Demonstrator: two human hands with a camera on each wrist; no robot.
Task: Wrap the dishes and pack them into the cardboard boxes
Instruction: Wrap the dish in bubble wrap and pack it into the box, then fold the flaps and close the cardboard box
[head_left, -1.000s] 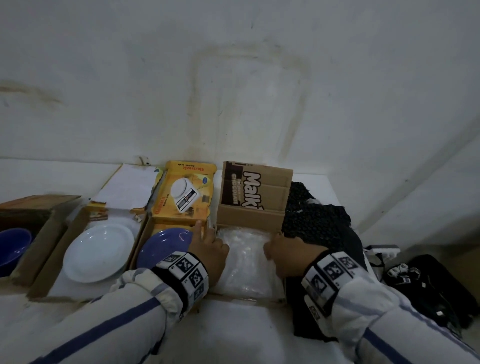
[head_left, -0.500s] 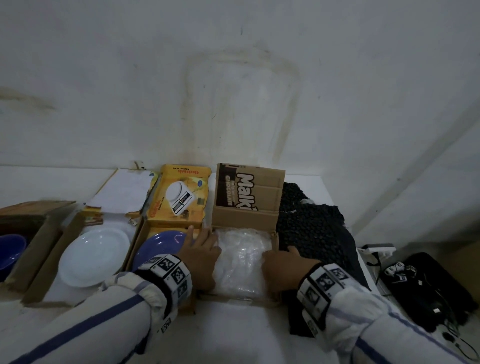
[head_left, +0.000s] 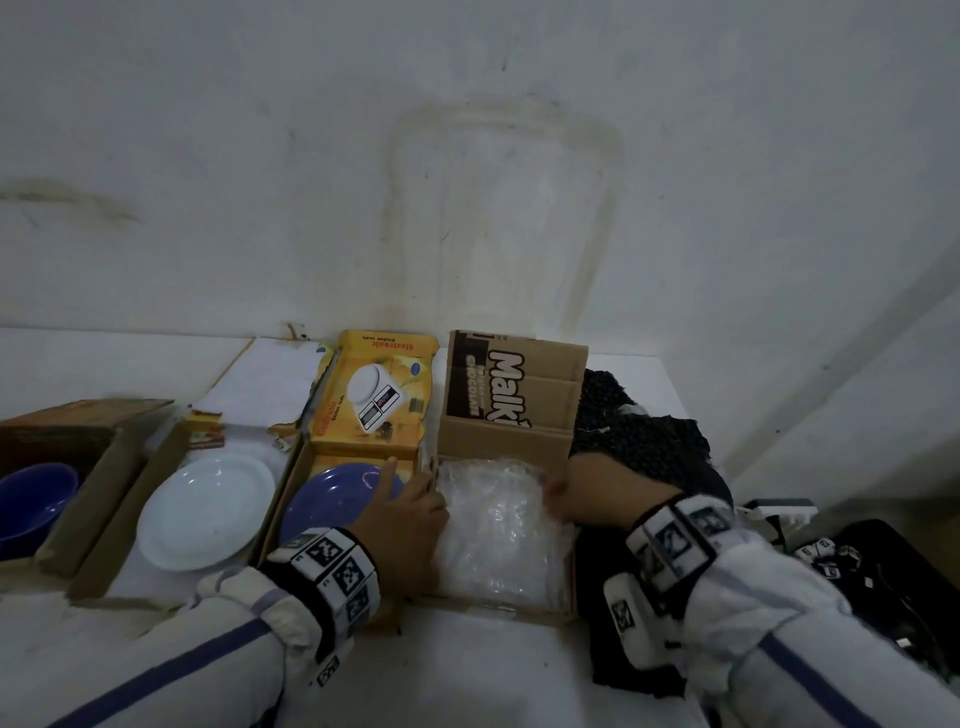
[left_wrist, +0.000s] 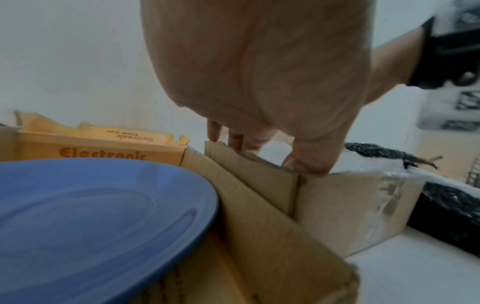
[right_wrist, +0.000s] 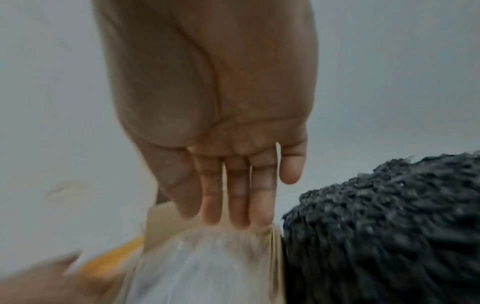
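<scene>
A brown cardboard box (head_left: 511, 441) printed "Malki" stands open, with a bubble-wrapped bundle (head_left: 498, 525) lying inside it. My left hand (head_left: 410, 499) rests on the box's left wall (left_wrist: 259, 174), fingers fairly straight, thumb at the near corner. My right hand (head_left: 587, 493) lies on the right wall with straight fingers (right_wrist: 236, 201) touching the cardboard and the bundle (right_wrist: 202, 267). A bare blue plate (head_left: 332, 504) sits in the yellow box to the left, close under my left hand (left_wrist: 259, 148).
A white plate (head_left: 205, 512) lies in an open box further left, and a blue bowl (head_left: 31, 499) in a box at the far left. The yellow kitchen-scale box lid (head_left: 374, 400) stands behind. Black cloth (head_left: 639, 431) crowds the box's right side. Dark gear (head_left: 883, 571) lies right.
Both hands stay at the side walls of the box, shifting only slightly. The bundle lies in the box as before.
</scene>
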